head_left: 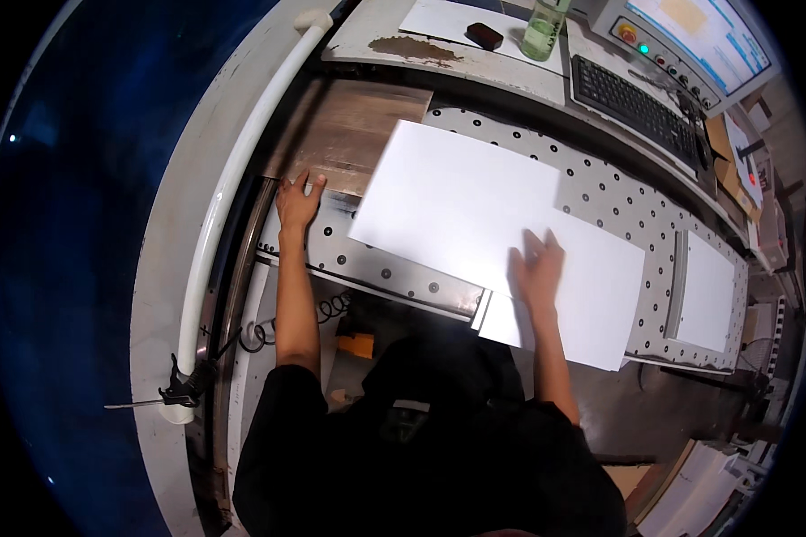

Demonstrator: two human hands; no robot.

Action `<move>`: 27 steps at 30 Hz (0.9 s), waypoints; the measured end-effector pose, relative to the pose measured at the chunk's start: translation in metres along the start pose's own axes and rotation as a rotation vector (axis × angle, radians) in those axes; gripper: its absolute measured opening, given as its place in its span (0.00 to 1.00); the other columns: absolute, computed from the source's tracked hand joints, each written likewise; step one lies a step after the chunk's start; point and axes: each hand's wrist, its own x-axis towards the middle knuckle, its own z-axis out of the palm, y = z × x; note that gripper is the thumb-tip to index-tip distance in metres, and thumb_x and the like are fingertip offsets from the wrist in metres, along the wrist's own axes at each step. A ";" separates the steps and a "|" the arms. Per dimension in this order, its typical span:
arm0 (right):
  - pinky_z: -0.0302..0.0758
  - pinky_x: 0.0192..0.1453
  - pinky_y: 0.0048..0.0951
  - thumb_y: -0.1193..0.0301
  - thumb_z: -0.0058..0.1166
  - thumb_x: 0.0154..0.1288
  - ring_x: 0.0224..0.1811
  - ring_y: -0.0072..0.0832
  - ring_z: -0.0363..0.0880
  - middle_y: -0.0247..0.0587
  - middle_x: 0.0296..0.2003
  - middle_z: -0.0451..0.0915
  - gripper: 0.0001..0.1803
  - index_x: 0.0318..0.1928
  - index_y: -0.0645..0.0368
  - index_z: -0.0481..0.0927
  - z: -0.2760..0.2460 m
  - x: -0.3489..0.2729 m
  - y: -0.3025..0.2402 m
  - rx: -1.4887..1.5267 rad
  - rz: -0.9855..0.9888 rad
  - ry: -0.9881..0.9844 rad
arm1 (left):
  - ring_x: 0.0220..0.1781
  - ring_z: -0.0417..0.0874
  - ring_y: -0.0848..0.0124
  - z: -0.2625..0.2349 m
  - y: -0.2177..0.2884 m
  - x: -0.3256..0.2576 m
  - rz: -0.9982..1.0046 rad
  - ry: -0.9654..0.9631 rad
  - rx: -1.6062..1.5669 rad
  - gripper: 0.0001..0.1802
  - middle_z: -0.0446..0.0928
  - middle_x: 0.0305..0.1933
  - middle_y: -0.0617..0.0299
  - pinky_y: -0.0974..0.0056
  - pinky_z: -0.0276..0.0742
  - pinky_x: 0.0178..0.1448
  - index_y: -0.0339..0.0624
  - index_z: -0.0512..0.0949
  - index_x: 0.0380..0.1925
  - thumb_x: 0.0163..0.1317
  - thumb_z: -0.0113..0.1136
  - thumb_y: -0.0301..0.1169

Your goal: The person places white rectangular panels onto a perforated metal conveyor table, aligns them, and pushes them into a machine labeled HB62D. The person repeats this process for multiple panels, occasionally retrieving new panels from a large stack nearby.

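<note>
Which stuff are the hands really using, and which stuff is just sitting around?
In use:
- right hand, flat on the lower white sheet
- big white sheet, overlapping it
- left hand, flat on the metal table with holes

Just lying about:
- green bottle
- small dark block
- keyboard
- screen
- white sheet far right

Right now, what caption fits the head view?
Right hand flat on overlapping white sheets; left hand resting on the perforated metal table.
</note>
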 end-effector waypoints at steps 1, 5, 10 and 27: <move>0.65 0.71 0.56 0.65 0.67 0.57 0.65 0.64 0.67 0.76 0.63 0.69 0.30 0.60 0.61 0.81 0.007 0.007 -0.011 0.030 -0.050 -0.043 | 0.75 0.66 0.41 -0.010 0.001 0.002 -0.038 -0.035 -0.107 0.43 0.66 0.71 0.30 0.48 0.59 0.77 0.50 0.72 0.70 0.65 0.54 0.67; 0.59 0.71 0.60 0.61 0.67 0.56 0.67 0.63 0.66 0.71 0.65 0.70 0.31 0.61 0.58 0.80 0.036 0.029 -0.053 0.030 -0.294 -0.294 | 0.76 0.65 0.45 -0.014 -0.040 -0.001 -0.018 0.059 -0.496 0.41 0.64 0.74 0.36 0.54 0.59 0.78 0.37 0.64 0.73 0.73 0.51 0.57; 0.41 0.79 0.67 0.55 0.66 0.61 0.79 0.63 0.48 0.69 0.73 0.58 0.40 0.71 0.53 0.70 0.095 0.031 -0.090 0.052 -0.429 -0.404 | 0.80 0.53 0.39 0.005 -0.034 -0.063 -0.156 0.343 -0.232 0.46 0.54 0.77 0.29 0.47 0.47 0.82 0.23 0.58 0.72 0.72 0.55 0.54; 0.38 0.78 0.71 0.49 0.67 0.59 0.81 0.55 0.45 0.59 0.77 0.54 0.42 0.73 0.44 0.70 0.218 0.171 -0.206 0.055 -0.449 -0.511 | 0.83 0.32 0.35 0.028 -0.009 0.021 -0.361 0.065 -0.058 0.71 0.38 0.82 0.31 0.33 0.29 0.81 0.34 0.48 0.78 0.50 0.63 0.75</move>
